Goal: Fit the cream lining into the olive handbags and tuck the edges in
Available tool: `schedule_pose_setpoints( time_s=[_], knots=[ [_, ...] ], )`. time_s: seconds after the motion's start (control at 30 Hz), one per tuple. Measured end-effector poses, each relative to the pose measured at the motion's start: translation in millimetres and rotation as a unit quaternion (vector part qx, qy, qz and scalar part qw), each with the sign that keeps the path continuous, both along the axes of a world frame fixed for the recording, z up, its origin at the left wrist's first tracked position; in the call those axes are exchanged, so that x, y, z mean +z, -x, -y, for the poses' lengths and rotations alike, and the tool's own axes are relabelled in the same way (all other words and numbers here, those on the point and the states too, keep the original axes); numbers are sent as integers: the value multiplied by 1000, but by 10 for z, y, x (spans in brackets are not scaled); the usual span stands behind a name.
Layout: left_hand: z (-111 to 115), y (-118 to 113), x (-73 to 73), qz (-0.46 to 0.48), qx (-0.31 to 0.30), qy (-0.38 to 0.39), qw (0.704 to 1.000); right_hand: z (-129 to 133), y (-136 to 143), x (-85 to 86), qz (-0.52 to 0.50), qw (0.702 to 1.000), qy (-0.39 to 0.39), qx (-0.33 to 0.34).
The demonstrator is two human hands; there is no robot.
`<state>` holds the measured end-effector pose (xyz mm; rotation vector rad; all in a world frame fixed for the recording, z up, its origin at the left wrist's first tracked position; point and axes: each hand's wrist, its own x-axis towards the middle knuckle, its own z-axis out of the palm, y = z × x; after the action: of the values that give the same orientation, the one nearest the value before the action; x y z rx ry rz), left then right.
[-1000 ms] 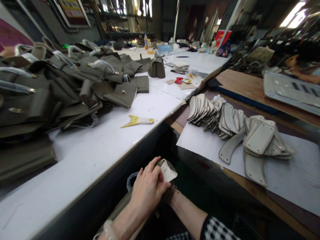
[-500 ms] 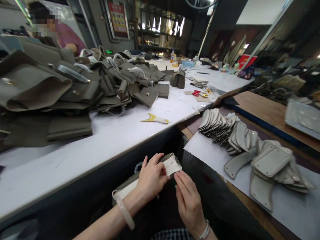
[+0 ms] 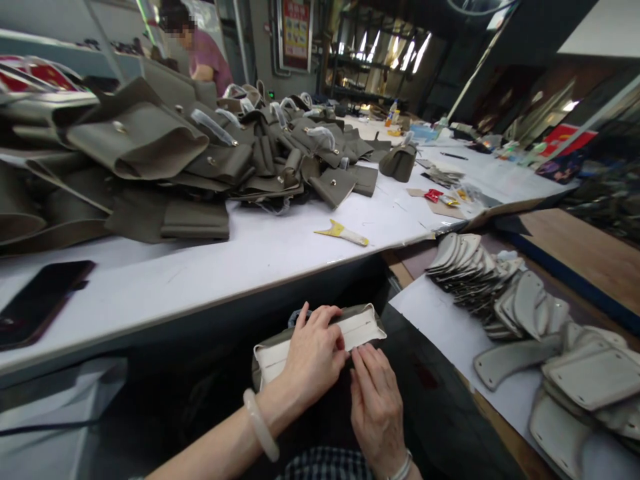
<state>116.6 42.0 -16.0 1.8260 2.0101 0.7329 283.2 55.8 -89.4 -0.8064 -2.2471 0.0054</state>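
Observation:
A grey-brown bag [image 3: 367, 323] lies across my lap below the table edge, with a long white strip facing up and a thin line along it. My left hand [image 3: 316, 350] rests over the middle of the strip, its thumb and curled fingers gripping the near edge. Close beside it, my right hand [image 3: 377, 397] pinches the same edge with its fingers pressed together. Part of the bag is hidden beneath both hands. A clear-wrapped handle partly shows behind my left fingers.
Many grey-brown bags [image 3: 150, 140] are heaped on the white table [image 3: 280, 260]. A yellow-and-white tool [image 3: 343, 233] and a phone [image 3: 43, 300] lie near its front edge. To the right, pale curved pieces [image 3: 523, 300] are stacked. A person [image 3: 207, 57] works at the back left.
The view has swung left, bringing the phone into sight. My right hand has slid slightly left along the edge, and more of the strip's far-right end is uncovered.

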Motion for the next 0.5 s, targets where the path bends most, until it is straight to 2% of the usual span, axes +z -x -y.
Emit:
schedule_pose_setpoints(
  time_s=[0.1, 0.3, 0.5],
  knots=[
    [145, 10, 18, -20, 27, -14, 999, 63, 65, -15, -13, 1000, 2, 21],
    [352, -5, 22, -43, 83, 5, 996, 167, 161, -11, -22, 998, 7, 52],
    [520, 7, 20, -49, 111, 4, 993, 265, 224, -28, -36, 996, 25, 78]
  ],
)
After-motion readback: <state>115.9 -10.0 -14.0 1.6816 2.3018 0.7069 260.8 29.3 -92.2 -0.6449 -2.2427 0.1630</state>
